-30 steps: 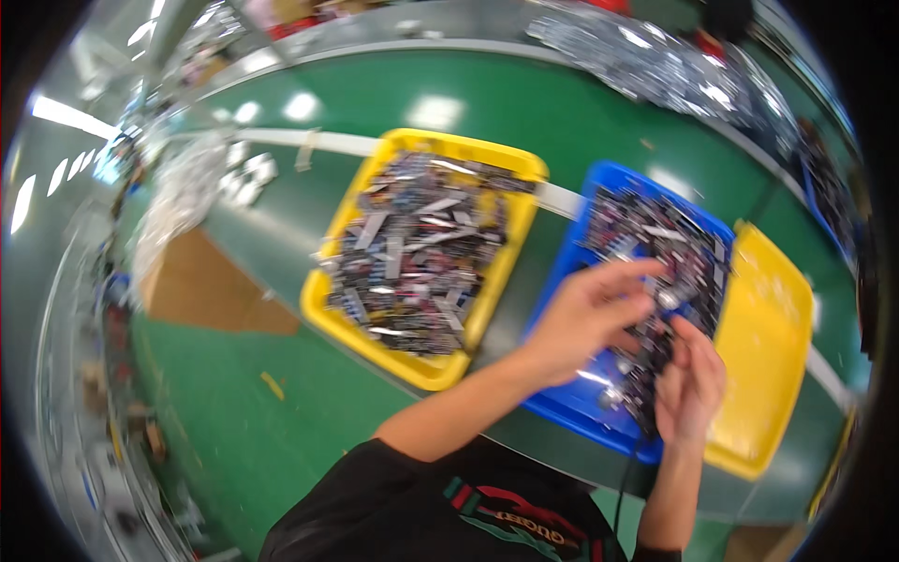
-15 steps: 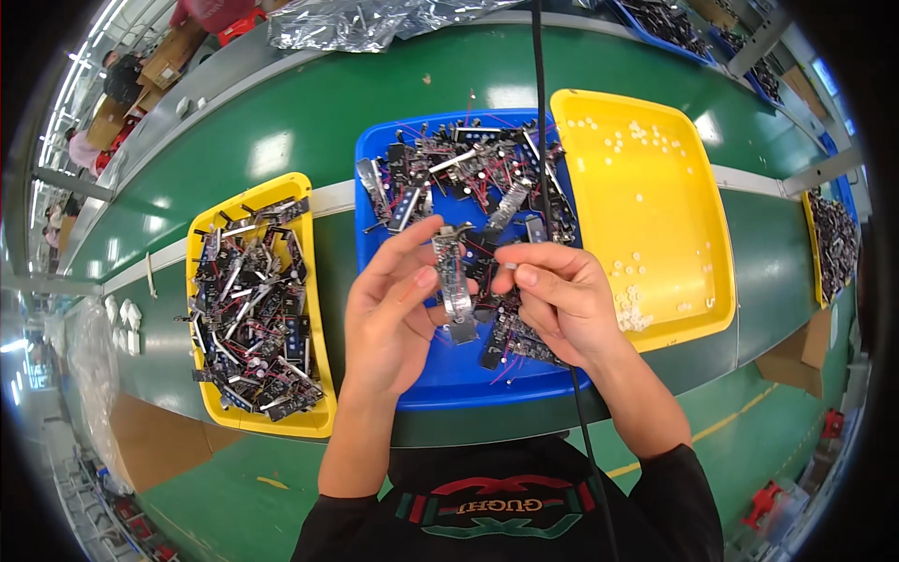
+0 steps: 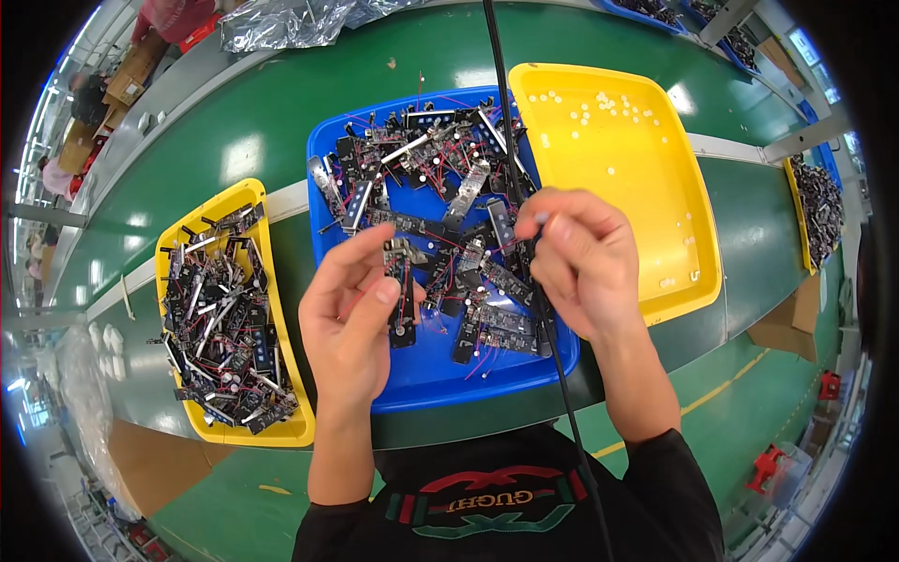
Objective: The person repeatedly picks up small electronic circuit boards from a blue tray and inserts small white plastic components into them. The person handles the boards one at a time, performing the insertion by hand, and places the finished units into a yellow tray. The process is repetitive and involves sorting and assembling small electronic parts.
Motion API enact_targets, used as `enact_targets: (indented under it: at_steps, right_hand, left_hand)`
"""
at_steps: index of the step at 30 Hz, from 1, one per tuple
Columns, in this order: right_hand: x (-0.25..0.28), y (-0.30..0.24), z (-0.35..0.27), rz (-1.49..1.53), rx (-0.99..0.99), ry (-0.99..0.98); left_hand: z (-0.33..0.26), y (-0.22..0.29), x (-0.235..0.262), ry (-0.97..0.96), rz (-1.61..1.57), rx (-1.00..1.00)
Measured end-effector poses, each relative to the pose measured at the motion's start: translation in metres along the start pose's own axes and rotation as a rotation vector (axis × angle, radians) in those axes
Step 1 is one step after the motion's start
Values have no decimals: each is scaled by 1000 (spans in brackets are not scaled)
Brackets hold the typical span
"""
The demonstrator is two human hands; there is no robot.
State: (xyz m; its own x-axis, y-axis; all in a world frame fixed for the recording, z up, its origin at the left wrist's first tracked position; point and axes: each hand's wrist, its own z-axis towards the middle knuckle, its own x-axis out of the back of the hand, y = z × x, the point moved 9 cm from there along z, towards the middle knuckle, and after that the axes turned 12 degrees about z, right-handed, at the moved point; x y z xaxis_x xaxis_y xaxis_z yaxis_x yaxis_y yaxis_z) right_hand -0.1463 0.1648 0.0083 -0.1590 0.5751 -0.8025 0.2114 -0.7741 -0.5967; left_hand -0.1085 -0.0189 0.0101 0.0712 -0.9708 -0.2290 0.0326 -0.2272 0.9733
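Note:
My left hand (image 3: 346, 342) is closed on a narrow black circuit board (image 3: 403, 300) with a metal piece at its top, held upright between thumb and fingers over the left part of the blue tray (image 3: 403, 389). Over the tray's right side, my right hand (image 3: 595, 267) pinches a small whitish piece (image 3: 541, 218) between thumb and forefinger; its exact shape is blurred. The two hands are apart. Beneath them, the blue tray holds many loose circuit boards (image 3: 468, 192) with thin red wires and small white round pieces among them.
A yellow tray (image 3: 707, 244) with scattered small white round pieces is on the right. Another yellow tray (image 3: 304, 426), heaped with circuit boards, stands on the left. A black cable (image 3: 501, 75) hangs down across the blue tray. Silvery plastic sheeting (image 3: 290, 26) lies at the back.
My right hand has moved up and away from the board in my left hand, carrying the small piece. The board has turned in my left hand. The view has shifted slightly.

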Motion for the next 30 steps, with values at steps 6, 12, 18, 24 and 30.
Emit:
enact_targets:
  at_steps: [6,12,18,24,30]
  right_hand:
    - [-20,15,-5,-162,-33,-113]
    - [-28,24,-8,-277,-62,-177]
    - [-20,42,-10,-175,-212,-90]
    - [-24,44,-10,-225,-191,-115]
    - [-17,51,-12,-134,-261,-75]
  left_hand:
    - [-6,9,5,49,268,-221]
    - [-6,6,2,-16,145,-85]
    - [0,-4,-6,-54,-166,101]
    - [-1,1,-8,-43,-106,27]
    - [1,2,2,15,-134,14]
